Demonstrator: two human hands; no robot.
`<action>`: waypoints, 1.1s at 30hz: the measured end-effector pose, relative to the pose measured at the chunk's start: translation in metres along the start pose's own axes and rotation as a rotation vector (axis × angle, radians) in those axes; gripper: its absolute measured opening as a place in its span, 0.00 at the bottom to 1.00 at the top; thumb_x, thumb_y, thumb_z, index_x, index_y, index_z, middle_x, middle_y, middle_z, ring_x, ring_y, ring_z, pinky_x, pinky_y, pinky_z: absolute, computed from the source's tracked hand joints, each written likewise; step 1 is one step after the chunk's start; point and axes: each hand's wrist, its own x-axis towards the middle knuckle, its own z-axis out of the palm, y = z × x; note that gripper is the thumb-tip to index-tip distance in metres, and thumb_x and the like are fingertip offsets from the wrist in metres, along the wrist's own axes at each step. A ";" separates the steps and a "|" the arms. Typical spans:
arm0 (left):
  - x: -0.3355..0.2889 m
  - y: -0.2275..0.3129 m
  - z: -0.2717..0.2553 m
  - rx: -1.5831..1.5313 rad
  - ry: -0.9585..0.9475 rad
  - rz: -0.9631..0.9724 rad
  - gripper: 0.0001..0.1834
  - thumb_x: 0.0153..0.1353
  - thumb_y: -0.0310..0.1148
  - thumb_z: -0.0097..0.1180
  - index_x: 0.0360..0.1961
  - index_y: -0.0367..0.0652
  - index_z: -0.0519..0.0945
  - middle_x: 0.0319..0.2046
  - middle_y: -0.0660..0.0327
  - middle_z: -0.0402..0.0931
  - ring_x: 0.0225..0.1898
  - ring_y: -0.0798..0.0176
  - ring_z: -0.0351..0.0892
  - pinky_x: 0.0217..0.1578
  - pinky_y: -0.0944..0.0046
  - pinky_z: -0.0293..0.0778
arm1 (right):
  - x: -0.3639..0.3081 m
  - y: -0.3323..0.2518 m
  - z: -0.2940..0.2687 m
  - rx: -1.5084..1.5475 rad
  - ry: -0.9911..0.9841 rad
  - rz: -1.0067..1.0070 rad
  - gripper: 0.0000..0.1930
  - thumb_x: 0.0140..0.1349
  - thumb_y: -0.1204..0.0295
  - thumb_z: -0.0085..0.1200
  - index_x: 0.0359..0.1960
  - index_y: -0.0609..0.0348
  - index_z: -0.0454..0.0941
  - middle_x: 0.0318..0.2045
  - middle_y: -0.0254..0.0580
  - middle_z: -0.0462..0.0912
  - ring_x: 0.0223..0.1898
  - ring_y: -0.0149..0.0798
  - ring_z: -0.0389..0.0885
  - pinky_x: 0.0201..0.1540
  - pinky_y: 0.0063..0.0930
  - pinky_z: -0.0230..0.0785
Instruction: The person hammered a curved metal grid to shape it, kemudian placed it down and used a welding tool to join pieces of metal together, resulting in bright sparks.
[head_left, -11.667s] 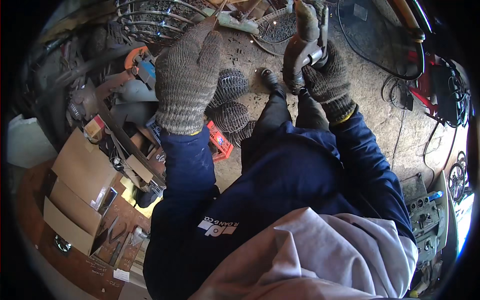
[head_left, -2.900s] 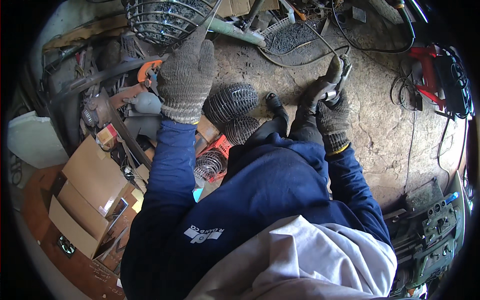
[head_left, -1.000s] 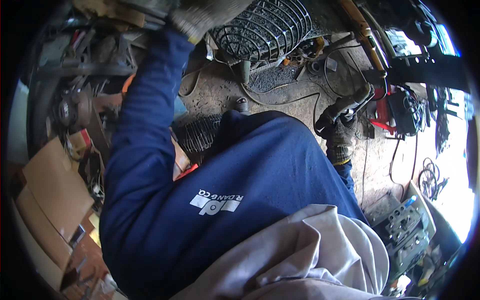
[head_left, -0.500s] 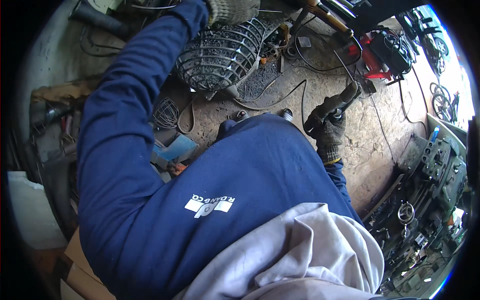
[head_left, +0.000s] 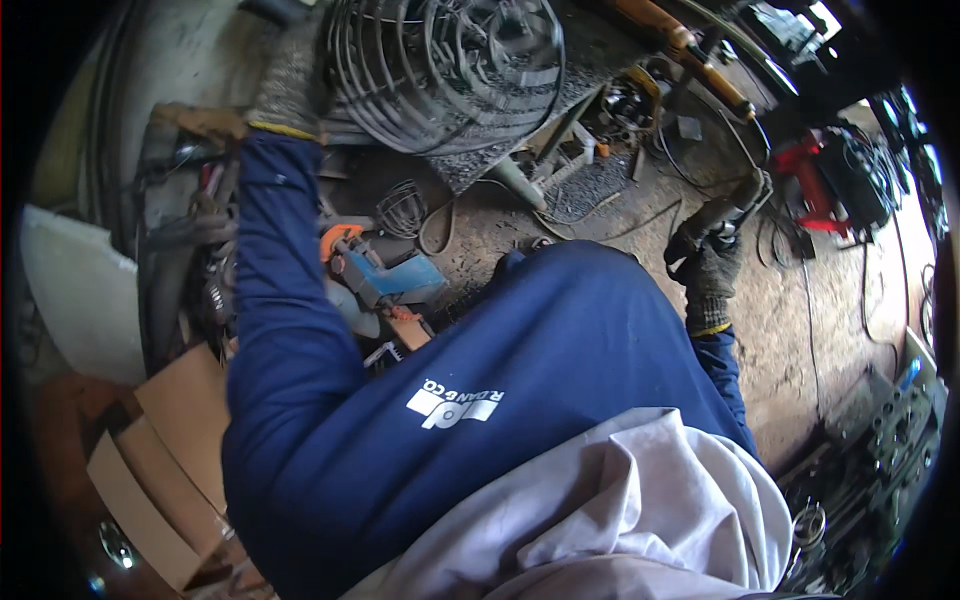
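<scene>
My left hand [head_left: 285, 92], in a grey knit work glove, is at the left edge of a round cage of metal rings [head_left: 445, 100]. Glove and cage are smeared by motion, so I cannot tell whether the fingers grip it. The cage shows concentric rings and is above a dark, speckled flat surface [head_left: 480, 162]. My right hand [head_left: 712, 250], gloved too, is low on the right and closed round what looks like a welding electrode holder [head_left: 752, 188]. A thin rod sticks up from its far end.
A blue and orange power tool [head_left: 390, 280] and a small wire cage [head_left: 402, 208] lie left of my knees. An orange-handled tool [head_left: 690, 55] is at far right, near a red and black machine [head_left: 835, 185] with cables. Cardboard [head_left: 150, 480] stands lower left.
My left hand has swung left and nearer, and the ring cage has turned from a side view to show its rings. The right hand keeps its hold; the whole view has shifted.
</scene>
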 end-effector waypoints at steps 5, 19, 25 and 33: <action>-0.089 -0.017 0.038 0.314 -0.067 -0.164 0.23 0.64 0.43 0.46 0.58 0.43 0.68 0.52 0.53 0.72 0.54 0.57 0.71 0.56 0.57 0.66 | 0.010 -0.018 0.009 -0.028 -0.157 0.004 0.12 0.60 0.77 0.58 0.44 0.55 0.72 0.32 0.32 0.79 0.31 0.28 0.77 0.32 0.23 0.70; -0.123 0.009 0.122 0.529 -0.126 0.174 0.28 0.59 0.48 0.47 0.58 0.46 0.69 0.54 0.53 0.72 0.56 0.52 0.71 0.59 0.51 0.65 | 0.016 -0.015 -0.002 -0.146 -0.219 0.046 0.16 0.60 0.76 0.58 0.49 0.57 0.70 0.40 0.34 0.78 0.39 0.29 0.78 0.40 0.24 0.72; -0.121 0.012 0.121 0.562 -0.165 0.185 0.26 0.58 0.49 0.47 0.55 0.47 0.71 0.51 0.54 0.74 0.53 0.51 0.72 0.57 0.49 0.66 | 0.013 -0.023 0.006 -0.187 -0.194 0.040 0.18 0.59 0.78 0.58 0.50 0.57 0.69 0.41 0.34 0.78 0.39 0.27 0.78 0.40 0.23 0.72; -0.118 0.012 0.119 0.580 -0.200 0.207 0.24 0.57 0.49 0.48 0.51 0.47 0.74 0.47 0.55 0.76 0.50 0.50 0.74 0.55 0.47 0.67 | 0.010 -0.015 0.006 -0.145 -0.139 0.060 0.18 0.58 0.79 0.58 0.50 0.57 0.70 0.42 0.34 0.79 0.41 0.29 0.78 0.42 0.24 0.73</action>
